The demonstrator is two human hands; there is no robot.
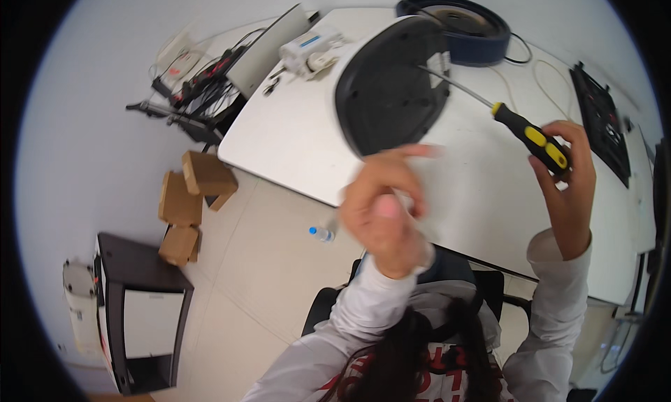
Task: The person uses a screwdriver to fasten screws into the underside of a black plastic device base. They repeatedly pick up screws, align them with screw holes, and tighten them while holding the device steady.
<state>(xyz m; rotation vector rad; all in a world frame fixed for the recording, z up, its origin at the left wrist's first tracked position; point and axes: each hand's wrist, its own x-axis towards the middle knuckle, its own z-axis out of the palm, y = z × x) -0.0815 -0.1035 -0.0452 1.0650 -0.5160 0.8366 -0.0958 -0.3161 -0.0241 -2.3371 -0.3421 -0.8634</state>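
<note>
My right hand [572, 168] pinches the end of a screwdriver's black and yellow handle [535, 138] between thumb and fingers. Its long metal shaft slants up and left, the tip overlapping a black plastic base [384, 94] near a white label; contact there cannot be made out. That base has rounded corners and several small holes in its surface. My left hand [384, 203], blurred by motion, hovers just below the base's near end. Its index finger stretches to the right, the other fingers curl loosely, and nothing shows in it.
On the white table [482, 185] stand a dark blue round appliance housing [482, 35] with a cable and a white device [304, 49]. An opened black tool case [601, 119] lies at the right. Cardboard boxes [180, 196] and a bottle [321, 233] are on the floor.
</note>
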